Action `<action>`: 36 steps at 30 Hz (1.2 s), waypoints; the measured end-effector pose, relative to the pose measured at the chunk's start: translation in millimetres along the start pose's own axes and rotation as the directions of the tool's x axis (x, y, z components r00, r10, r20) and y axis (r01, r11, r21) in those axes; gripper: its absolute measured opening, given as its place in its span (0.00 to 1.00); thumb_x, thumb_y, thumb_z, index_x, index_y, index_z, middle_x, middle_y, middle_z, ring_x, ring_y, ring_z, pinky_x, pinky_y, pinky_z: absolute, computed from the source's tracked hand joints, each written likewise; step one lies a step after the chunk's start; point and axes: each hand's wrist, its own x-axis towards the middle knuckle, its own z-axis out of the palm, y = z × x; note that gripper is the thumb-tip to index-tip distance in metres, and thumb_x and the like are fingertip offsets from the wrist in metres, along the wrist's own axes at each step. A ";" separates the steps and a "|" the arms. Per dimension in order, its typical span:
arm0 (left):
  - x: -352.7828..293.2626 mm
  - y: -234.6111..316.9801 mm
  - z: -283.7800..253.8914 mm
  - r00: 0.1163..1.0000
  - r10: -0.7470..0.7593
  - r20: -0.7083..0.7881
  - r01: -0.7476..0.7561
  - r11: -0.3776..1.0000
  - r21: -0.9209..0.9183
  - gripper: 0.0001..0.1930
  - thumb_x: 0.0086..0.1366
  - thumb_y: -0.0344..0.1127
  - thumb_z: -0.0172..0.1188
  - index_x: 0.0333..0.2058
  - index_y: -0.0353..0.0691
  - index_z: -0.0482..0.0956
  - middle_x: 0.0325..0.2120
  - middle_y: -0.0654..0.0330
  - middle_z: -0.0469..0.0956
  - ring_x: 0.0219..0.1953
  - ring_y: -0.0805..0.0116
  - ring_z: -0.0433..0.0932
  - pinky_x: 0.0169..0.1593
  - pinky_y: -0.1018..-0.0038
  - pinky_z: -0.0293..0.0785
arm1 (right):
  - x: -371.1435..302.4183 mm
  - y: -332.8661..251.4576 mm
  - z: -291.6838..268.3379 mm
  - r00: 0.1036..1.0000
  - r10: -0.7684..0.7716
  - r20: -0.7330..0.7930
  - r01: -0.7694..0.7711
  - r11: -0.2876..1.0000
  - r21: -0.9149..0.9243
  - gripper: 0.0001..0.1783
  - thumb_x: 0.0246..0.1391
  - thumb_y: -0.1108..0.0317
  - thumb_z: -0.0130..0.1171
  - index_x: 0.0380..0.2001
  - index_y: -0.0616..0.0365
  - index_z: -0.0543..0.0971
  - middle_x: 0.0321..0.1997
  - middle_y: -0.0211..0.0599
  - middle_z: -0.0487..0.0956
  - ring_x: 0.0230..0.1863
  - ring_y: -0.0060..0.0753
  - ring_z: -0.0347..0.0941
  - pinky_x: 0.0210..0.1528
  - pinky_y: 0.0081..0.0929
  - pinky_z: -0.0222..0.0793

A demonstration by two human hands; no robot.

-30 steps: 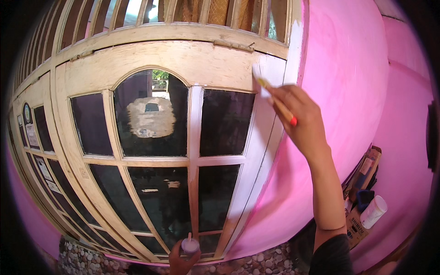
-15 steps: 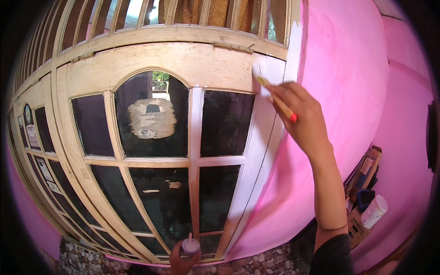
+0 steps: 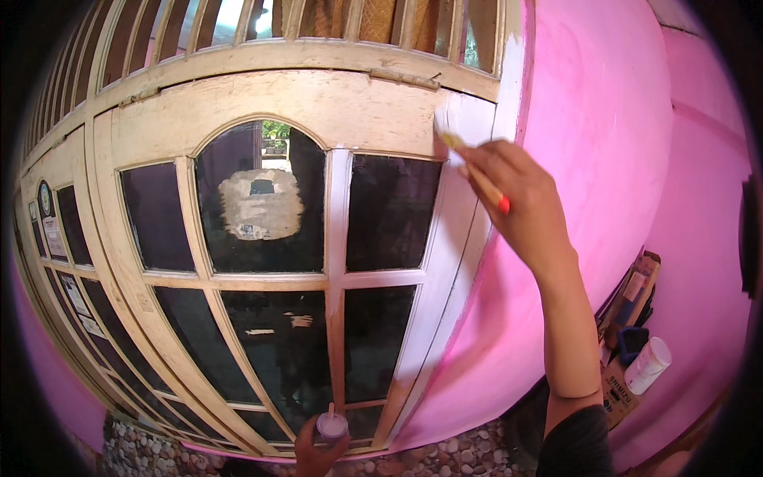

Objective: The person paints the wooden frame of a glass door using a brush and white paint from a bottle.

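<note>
My right hand (image 3: pixel 520 199) is raised and grips a thin paintbrush (image 3: pixel 475 171) with a yellowish shaft and a red end. Its bristles touch the top right corner of a cream wooden window frame (image 3: pixel 262 95), where fresh white paint covers the right stile (image 3: pixel 457 230). Low in the picture my left hand (image 3: pixel 316 453) holds a small round paint pot (image 3: pixel 332 425) with pale paint. The window has several dark glass panes (image 3: pixel 389 211), one arched.
A bright pink wall (image 3: pixel 604 127) runs to the right of the window. At lower right, a cardboard box (image 3: pixel 628 318) holds a white tube (image 3: pixel 648 364) and other items. Pebble stonework (image 3: pixel 469 453) lies below the window. Wooden bars (image 3: pixel 342 20) cross above the frame.
My right hand and the brush have shifted slightly along the upper right corner of the frame. The left hand with the pot stays put.
</note>
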 end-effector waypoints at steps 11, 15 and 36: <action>1.8 2.5 -5.5 1.000 -0.022 -0.006 0.022 1.000 -0.011 0.37 0.54 0.37 0.81 0.59 0.27 0.75 0.48 0.47 0.83 0.50 0.59 0.83 0.55 0.65 0.80 | 7.5 15.0 -19.9 0.853 0.486 0.189 -0.490 0.625 0.607 0.18 0.66 0.62 0.66 0.47 0.68 0.85 0.42 0.39 0.86 0.39 0.27 0.83 0.45 0.26 0.79; 1.7 -2.1 -2.1 1.000 -0.018 -0.008 0.018 1.000 0.020 0.37 0.54 0.38 0.81 0.58 0.27 0.75 0.48 0.47 0.83 0.50 0.59 0.83 0.55 0.64 0.80 | 19.4 37.4 -16.5 0.870 0.417 0.262 -0.490 0.674 0.553 0.18 0.65 0.61 0.67 0.46 0.67 0.86 0.44 0.41 0.86 0.39 0.28 0.83 0.45 0.26 0.79; 3.8 7.3 -3.2 0.993 -0.108 0.039 0.111 0.989 -0.093 0.40 0.54 0.40 0.81 0.61 0.29 0.73 0.50 0.49 0.82 0.51 0.59 0.82 0.57 0.64 0.78 | 17.9 21.5 -20.8 0.861 0.506 0.047 -0.439 0.694 0.570 0.14 0.66 0.65 0.66 0.44 0.68 0.84 0.38 0.37 0.86 0.36 0.26 0.81 0.43 0.25 0.77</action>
